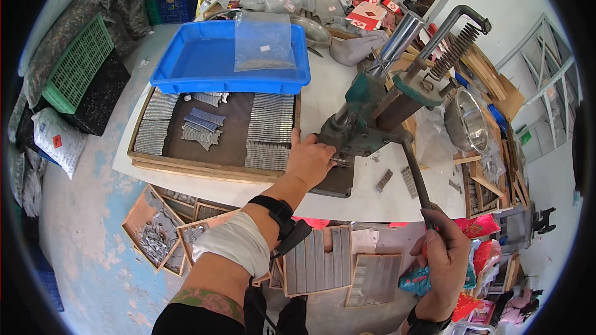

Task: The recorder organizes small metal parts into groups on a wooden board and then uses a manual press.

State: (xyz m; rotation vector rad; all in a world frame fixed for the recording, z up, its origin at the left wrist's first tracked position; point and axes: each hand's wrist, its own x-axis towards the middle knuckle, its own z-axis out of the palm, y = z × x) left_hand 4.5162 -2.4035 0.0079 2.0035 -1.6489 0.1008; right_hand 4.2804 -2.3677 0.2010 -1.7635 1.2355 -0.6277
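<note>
A green hand-lever press [366,105] stands on the white tabletop. My left hand [309,160] is at its base, fingertips and thumb drawn together beside the die; whatever they pinch is too small to make out. My right hand [446,245] is closed around the lower end of the long dark lever [417,177]. Beside my left hand lies a wooden tray [205,169] with rows of small grey metal strips [270,118] along its sides and a few loose pieces [202,129] in the middle. Two small metal strips [384,180] [409,182] rest right of the press base.
A blue plastic tray [174,80] with a clear bag [264,40] sits over the wooden tray's far edge. A steel bowl [467,121] stands right of the press. Wooden trays [318,260] lie below the table's near edge. Crates and sacks [59,133] line the left.
</note>
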